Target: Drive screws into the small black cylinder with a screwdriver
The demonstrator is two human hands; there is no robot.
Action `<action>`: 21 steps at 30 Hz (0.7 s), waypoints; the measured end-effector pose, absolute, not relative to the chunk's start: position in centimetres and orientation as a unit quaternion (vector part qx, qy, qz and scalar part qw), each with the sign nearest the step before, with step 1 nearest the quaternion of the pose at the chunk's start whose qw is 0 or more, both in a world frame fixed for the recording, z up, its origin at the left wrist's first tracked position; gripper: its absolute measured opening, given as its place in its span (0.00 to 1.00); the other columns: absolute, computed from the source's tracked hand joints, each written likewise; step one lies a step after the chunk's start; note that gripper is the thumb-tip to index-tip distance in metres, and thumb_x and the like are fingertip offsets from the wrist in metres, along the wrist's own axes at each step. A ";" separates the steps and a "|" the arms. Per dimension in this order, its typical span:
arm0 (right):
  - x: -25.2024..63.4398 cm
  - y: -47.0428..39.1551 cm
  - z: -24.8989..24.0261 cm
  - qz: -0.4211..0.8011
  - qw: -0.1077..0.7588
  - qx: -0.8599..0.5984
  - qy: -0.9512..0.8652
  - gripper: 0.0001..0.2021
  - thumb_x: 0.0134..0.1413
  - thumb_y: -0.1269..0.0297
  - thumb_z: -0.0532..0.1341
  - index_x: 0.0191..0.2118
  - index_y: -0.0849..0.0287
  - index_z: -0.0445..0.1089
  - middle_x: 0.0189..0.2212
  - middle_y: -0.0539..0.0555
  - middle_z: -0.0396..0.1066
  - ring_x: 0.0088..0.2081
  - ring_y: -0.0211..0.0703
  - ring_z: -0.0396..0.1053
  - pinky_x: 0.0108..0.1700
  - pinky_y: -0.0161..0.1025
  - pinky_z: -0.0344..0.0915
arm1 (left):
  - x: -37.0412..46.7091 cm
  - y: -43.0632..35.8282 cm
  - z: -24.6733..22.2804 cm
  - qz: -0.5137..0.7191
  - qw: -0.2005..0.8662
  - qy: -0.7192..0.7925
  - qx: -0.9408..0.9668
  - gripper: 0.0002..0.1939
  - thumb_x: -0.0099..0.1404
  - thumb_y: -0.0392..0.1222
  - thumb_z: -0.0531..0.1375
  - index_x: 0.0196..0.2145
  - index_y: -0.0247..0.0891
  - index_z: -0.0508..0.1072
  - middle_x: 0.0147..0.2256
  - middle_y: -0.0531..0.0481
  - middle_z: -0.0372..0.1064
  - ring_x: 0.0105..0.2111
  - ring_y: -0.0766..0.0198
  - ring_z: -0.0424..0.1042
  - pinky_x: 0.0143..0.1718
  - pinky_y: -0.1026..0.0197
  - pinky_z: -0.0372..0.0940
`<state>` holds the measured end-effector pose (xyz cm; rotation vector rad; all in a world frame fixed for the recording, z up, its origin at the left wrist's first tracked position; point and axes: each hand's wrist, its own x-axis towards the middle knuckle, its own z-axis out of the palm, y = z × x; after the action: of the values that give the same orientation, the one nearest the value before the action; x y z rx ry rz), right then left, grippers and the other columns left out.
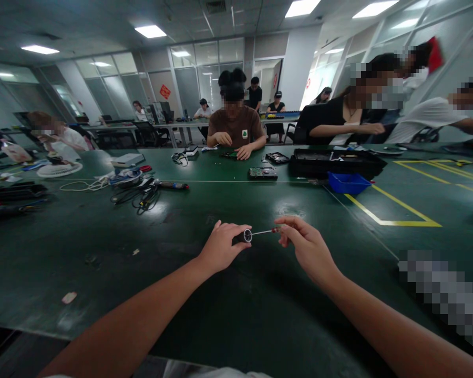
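Observation:
Over the near middle of the green table, my left hand (223,244) is closed around a small dark cylinder (247,235) with a silvery ring at its end, which faces me and to the right. My right hand (305,242) pinches the reddish handle of a thin screwdriver (263,232) between thumb and fingers. Its slim metal shaft points left, and the tip meets the cylinder's ringed end. Whether the tip sits inside the opening or only against the rim, I cannot tell.
Ahead stand a hard drive (263,173), a blue bin (348,182) and a long black tray (337,164). Tangled cables (140,191) lie left. A person in a brown shirt (236,126) works opposite. Yellow tape (410,222) marks the right. Small scraps (69,297) lie near left.

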<state>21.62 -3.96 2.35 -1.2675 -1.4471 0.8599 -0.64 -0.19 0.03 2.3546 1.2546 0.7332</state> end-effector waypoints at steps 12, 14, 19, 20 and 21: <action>21.5 -4.4 1.8 0.272 0.446 -0.559 -0.644 0.15 0.65 0.57 0.50 0.51 0.54 0.67 0.31 0.52 0.71 0.31 0.44 0.68 0.31 0.39 0.62 | -0.6 -0.2 -0.2 0.261 0.182 0.446 0.836 0.20 0.65 0.44 0.64 0.55 0.49 0.71 0.47 0.51 0.74 0.50 0.55 0.69 0.63 0.37 0.46; 21.6 -4.4 1.8 0.281 0.442 -0.545 -0.655 0.14 0.65 0.58 0.50 0.48 0.54 0.69 0.31 0.51 0.70 0.31 0.44 0.68 0.31 0.39 0.62 | -0.7 -0.2 -0.2 0.262 0.180 0.446 0.837 0.20 0.65 0.43 0.64 0.54 0.49 0.71 0.47 0.51 0.74 0.50 0.55 0.69 0.63 0.38 0.48; 21.4 -4.6 2.3 0.264 0.416 -0.572 -0.656 0.19 0.67 0.50 0.48 0.46 0.55 0.72 0.23 0.48 0.65 0.25 0.43 0.65 0.27 0.39 0.60 | -0.7 -0.2 -0.4 0.257 0.183 0.445 0.838 0.20 0.66 0.44 0.63 0.55 0.50 0.70 0.48 0.51 0.73 0.51 0.55 0.68 0.64 0.37 0.45; 21.4 -4.6 2.3 0.263 0.413 -0.571 -0.659 0.19 0.67 0.50 0.49 0.49 0.55 0.71 0.24 0.49 0.67 0.25 0.43 0.66 0.27 0.39 0.60 | -0.7 -0.2 -0.4 0.256 0.184 0.444 0.839 0.20 0.66 0.44 0.63 0.56 0.49 0.70 0.48 0.51 0.73 0.51 0.55 0.68 0.64 0.37 0.45; 21.4 -4.6 2.3 0.264 0.413 -0.566 -0.663 0.18 0.67 0.51 0.49 0.52 0.54 0.69 0.26 0.49 0.68 0.27 0.44 0.68 0.29 0.39 0.61 | -0.7 -0.2 -0.4 0.255 0.186 0.444 0.839 0.20 0.66 0.44 0.63 0.56 0.49 0.70 0.48 0.50 0.73 0.51 0.54 0.68 0.64 0.36 0.45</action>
<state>21.40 -4.59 2.31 -1.4240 -1.6664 0.6642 -0.72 -0.21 -0.38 2.3622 1.2508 0.7183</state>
